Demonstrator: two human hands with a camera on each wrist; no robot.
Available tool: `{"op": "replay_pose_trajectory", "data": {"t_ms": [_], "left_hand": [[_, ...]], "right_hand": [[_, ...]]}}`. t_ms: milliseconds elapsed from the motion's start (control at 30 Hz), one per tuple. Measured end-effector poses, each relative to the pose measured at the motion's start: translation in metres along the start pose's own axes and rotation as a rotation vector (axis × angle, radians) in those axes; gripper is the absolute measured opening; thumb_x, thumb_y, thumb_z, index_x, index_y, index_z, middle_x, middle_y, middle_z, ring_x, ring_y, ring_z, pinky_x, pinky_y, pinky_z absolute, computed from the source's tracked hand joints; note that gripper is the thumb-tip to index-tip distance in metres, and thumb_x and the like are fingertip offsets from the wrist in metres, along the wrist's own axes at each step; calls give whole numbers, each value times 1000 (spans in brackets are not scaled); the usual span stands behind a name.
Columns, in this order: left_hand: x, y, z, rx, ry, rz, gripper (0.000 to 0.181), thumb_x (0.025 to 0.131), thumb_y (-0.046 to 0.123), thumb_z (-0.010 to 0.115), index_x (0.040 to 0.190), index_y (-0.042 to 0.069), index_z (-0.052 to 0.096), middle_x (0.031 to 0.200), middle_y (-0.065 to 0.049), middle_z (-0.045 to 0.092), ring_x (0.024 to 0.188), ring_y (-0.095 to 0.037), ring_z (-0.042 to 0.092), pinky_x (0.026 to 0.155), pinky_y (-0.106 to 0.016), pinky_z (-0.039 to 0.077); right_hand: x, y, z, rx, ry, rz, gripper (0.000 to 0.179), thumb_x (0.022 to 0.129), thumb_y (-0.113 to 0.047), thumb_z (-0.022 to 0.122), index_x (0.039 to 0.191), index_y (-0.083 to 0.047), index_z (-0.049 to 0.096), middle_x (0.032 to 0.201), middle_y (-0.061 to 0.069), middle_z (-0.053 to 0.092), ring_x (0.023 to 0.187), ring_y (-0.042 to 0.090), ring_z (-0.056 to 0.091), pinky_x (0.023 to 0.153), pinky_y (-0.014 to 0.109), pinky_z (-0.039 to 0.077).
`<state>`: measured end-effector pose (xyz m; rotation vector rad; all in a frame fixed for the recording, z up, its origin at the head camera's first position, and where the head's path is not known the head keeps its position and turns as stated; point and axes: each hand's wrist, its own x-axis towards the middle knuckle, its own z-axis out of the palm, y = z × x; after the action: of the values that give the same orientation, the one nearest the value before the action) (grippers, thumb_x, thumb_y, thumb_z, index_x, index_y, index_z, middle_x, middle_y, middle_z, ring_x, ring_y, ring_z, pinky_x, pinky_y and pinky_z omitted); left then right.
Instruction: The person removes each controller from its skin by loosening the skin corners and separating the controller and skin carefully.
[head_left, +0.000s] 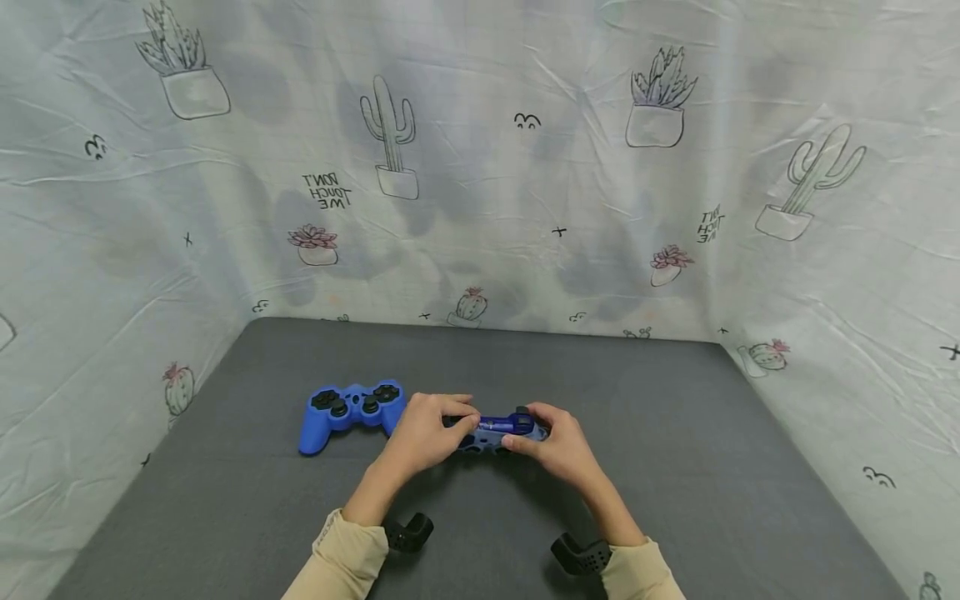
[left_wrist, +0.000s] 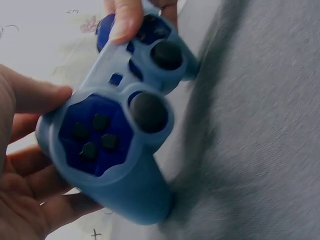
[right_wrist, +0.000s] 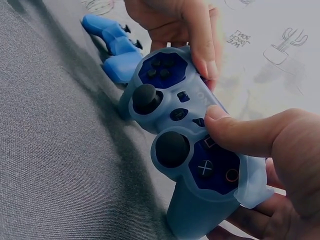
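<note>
A dark blue game controller [head_left: 497, 424] stands with its front tilted toward me, grips down by the grey table. Around it sits a translucent pale-blue silicone cover [right_wrist: 200, 95], its edge loose at one shoulder in the right wrist view. My left hand [head_left: 429, 429] holds the controller's left end, thumb on the upper edge beside the direction buttons [left_wrist: 95, 135]. At the other end my right hand [head_left: 561, 446] grips it, with the thumb [right_wrist: 245, 131] pressing the cover near the centre. The right hand's fingers behind the controller are partly hidden.
Left of my hands, a bright blue controller [head_left: 318, 429] with black sticks lies on the grey table [head_left: 660, 467]. A white cloth [head_left: 480, 167] printed with cacti hangs behind and at both sides. Black wrist bands [head_left: 408, 533] sit at both cuffs.
</note>
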<state>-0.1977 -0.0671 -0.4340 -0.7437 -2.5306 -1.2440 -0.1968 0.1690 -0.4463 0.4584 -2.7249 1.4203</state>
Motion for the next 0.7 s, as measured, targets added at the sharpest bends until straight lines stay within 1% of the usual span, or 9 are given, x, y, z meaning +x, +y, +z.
{"op": "replay_pose_trajectory", "data": {"t_ms": [33,67,167,267,367,433,567,633,700], "left_hand": [[-1,0,2,7,22,0,15,93,18,71,101,10,79,120,-7,67,64,-22,65,41,-24,32],[-3,1,4,15,40,2,15,93,18,71,102,10,79,121,-6,67,57,-22,61,41,-24,32],[-4,2,7,40,75,6,14,93,18,71,103,13,79,120,0,68,54,-7,55,42,-23,34],[-4,4,8,42,86,6,13,93,17,71,103,14,79,115,4,70,34,-1,26,38,-23,30],[-2,5,7,34,84,10,13,93,15,70,102,15,79,111,5,71,34,5,16,36,-22,27],[-2,4,7,27,78,10,13,93,16,71,103,16,79,110,6,71,35,6,16,37,-22,27],[-3,4,6,5,64,6,14,93,18,71,104,17,78,111,7,71,35,6,21,38,-23,30],[-3,3,6,3,60,5,14,92,18,71,104,17,78,111,7,71,35,6,23,39,-23,31],[-3,4,6,-6,60,6,14,92,16,72,104,16,79,110,6,71,34,5,22,38,-23,31]], "right_hand": [[0,0,0,-3,6,3,41,81,-32,84,111,-9,69,92,-2,65,79,16,57,70,36,47],[0,-1,1,-7,13,6,41,81,-31,84,111,-8,69,93,-2,65,79,16,56,70,36,47],[-2,-3,2,-7,33,15,42,80,-29,84,112,-6,69,94,0,66,79,16,56,70,36,47],[-4,-6,2,-15,39,19,45,81,-29,84,115,-5,68,97,1,66,79,16,56,71,37,47],[-4,-8,1,-27,39,8,49,81,-30,83,119,-3,66,100,2,66,82,16,56,73,38,48],[-5,-8,1,-28,33,-8,51,81,-31,83,122,-5,65,103,0,66,86,16,57,77,40,48],[-4,-9,0,28,-1,-71,51,81,-27,84,126,-13,63,109,-2,66,97,16,61,87,44,49],[-2,-9,0,46,-30,-99,49,81,-27,83,125,-16,63,111,-3,65,98,15,61,87,42,49],[0,-9,1,46,-51,-110,43,82,-27,83,120,-17,64,108,-1,65,91,15,62,80,38,52]]}}
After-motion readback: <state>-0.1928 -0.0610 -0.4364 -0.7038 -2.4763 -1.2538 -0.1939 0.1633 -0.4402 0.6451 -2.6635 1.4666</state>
